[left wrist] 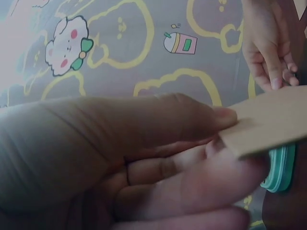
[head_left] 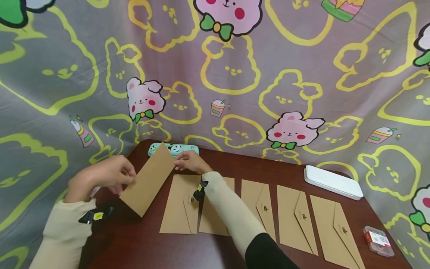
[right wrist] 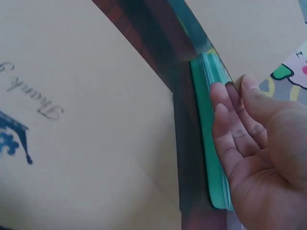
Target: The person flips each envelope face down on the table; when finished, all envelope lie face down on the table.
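Note:
A brown kraft envelope [head_left: 151,183], its plain side showing, is held tilted above the table's left part. My left hand [head_left: 111,173] pinches its lower left edge; in the left wrist view the thumb [left wrist: 192,112] lies on top and the fingers beneath. At the upper right edge, my right hand [head_left: 191,162] pinches the paper between thumb and fingertips, as the right wrist view shows at the thumb [right wrist: 252,91]. Just below the right hand lies a flat envelope [head_left: 176,209] with a pointed flap and a dark crown print.
More kraft envelopes [head_left: 289,216] lie in a row to the right, one partly under my right forearm. Behind the held envelope is a mint green pencil case [head_left: 156,147] with pandas. A white case [head_left: 332,182] and a small clear box [head_left: 377,241] sit at the right. A patterned curtain [head_left: 235,130] hangs behind.

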A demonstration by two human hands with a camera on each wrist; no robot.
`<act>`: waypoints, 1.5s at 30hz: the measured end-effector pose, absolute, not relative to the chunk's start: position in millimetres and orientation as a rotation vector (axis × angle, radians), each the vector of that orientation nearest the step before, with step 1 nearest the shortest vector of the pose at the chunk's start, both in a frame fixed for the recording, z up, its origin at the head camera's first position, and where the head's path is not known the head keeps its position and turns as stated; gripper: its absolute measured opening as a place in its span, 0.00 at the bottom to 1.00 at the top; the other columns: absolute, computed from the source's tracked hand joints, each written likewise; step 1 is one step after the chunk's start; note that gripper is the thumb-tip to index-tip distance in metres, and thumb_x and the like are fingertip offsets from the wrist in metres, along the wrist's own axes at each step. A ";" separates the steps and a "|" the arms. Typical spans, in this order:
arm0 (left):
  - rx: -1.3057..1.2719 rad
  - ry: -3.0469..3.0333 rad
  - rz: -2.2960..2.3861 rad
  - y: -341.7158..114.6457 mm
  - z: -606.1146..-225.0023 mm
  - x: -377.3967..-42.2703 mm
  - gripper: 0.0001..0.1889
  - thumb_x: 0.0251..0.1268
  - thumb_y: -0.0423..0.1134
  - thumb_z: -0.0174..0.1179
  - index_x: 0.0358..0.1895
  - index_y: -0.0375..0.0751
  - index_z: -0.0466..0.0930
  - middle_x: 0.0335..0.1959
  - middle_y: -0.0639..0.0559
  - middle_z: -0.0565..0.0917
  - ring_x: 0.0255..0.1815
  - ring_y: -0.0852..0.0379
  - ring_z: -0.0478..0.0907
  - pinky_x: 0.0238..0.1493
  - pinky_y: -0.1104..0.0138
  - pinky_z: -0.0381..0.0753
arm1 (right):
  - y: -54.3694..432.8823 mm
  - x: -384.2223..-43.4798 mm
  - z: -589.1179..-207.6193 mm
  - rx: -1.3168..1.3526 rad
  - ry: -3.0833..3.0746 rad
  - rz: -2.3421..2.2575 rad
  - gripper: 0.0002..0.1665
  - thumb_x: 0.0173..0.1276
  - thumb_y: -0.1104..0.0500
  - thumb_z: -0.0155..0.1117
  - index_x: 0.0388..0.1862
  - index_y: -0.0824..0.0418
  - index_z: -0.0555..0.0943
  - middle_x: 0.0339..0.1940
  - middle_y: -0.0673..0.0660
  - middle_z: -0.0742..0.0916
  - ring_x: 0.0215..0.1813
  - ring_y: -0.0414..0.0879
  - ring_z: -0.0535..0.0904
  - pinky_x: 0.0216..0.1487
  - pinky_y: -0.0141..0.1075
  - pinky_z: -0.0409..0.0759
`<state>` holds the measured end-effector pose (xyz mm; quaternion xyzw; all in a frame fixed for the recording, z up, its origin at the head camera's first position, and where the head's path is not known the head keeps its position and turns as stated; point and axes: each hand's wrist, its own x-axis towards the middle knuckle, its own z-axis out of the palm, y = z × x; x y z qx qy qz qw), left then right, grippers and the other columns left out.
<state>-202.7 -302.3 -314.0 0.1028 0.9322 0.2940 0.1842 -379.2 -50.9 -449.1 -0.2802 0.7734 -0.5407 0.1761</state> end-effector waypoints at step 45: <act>0.180 2.466 1.041 -361.3 -377.8 -231.2 0.16 0.72 0.41 0.65 0.49 0.29 0.84 0.30 0.51 0.87 0.24 0.54 0.87 0.32 0.59 0.89 | -45.0 -380.1 -425.1 -0.776 2.179 -1.714 0.12 0.72 0.62 0.68 0.50 0.67 0.88 0.38 0.59 0.92 0.36 0.44 0.88 0.54 0.53 0.86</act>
